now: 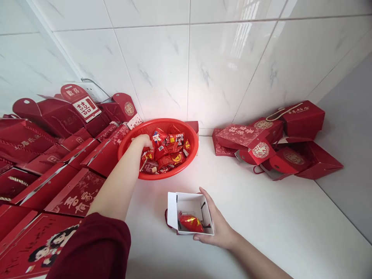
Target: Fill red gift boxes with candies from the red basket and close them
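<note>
A red plastic basket [164, 177] holds several wrapped treats, mostly red. My left hand [143, 142] reaches over its left side; its fingertips are down among the packets, so what they touch is hidden. Nearer to me, an open box with a white inside [190, 199] stands on the white surface. A shiny red and gold packet [191, 222] lies inside it. My right hand [216, 223] grips the box from its right side, with the thumb low at the front and fingers behind. The white flap of the box points left.
Rows of red gift boxes [78, 192] fill the left side. Several red boxes [261, 143] lie piled at the back right on the white tabletop [261, 217]. A white tiled wall [162, 69] rises behind the basket, with a grey wall [345, 116] on the right.
</note>
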`<act>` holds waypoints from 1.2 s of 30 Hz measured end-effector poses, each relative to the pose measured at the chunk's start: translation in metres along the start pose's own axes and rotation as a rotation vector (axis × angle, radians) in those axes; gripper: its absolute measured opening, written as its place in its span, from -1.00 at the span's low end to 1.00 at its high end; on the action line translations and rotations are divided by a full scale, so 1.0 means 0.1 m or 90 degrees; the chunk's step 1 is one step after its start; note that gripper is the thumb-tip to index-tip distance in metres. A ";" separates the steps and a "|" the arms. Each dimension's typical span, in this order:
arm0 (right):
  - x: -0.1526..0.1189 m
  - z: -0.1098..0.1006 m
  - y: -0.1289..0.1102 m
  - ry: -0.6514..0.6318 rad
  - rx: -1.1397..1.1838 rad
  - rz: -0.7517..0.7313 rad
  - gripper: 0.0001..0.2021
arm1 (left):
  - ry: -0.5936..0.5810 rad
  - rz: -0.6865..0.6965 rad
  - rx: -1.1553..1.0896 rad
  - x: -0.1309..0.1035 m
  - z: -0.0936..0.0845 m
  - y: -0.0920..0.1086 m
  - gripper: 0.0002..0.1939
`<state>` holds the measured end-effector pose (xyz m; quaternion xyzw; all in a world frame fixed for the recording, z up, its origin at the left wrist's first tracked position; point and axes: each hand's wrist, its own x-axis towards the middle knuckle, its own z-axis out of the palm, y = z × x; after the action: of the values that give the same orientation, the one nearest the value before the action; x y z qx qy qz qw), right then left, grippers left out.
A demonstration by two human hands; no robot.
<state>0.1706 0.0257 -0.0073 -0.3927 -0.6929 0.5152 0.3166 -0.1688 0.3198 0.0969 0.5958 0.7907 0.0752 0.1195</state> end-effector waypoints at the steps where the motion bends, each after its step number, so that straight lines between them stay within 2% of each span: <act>1: 0.00 0.00 0.00 0.000 0.000 -0.004 0.22 | 0.012 -0.005 0.002 -0.03 -0.02 0.01 -0.61; 4: 0.00 0.00 0.02 -0.002 0.002 -0.010 0.22 | 0.068 -0.012 -0.006 -0.11 -0.11 0.02 -0.63; 10: 0.00 0.01 0.04 -0.006 0.005 -0.016 0.21 | 0.175 0.049 -0.103 -0.15 -0.23 -0.03 -0.66; 16: 0.01 0.00 0.03 -0.003 0.000 -0.012 0.22 | 0.253 0.068 -0.166 -0.09 -0.24 0.02 -0.71; 21: 0.01 -0.01 0.01 -0.007 0.000 -0.011 0.22 | 0.277 0.062 -0.209 -0.10 -0.20 0.10 -0.76; 29: 0.01 -0.01 0.02 -0.007 0.006 -0.011 0.22 | 0.274 0.111 -0.289 -0.17 -0.14 0.18 -0.67; 33: 0.01 0.00 0.04 -0.002 0.007 -0.016 0.22 | 0.174 0.116 -0.346 -0.14 -0.10 0.22 -0.47; 34: 0.01 0.00 0.04 0.000 0.009 -0.019 0.22 | 0.145 0.113 -0.354 -0.12 -0.08 0.22 -0.45; 36: 0.01 0.01 0.05 0.002 0.012 -0.024 0.22 | 0.108 0.086 -0.355 -0.08 -0.04 0.21 -0.53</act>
<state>0.1707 0.0273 -0.0127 -0.3773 -0.6946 0.5153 0.3310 -0.1483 0.3187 0.1075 0.5830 0.7052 0.3464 0.2068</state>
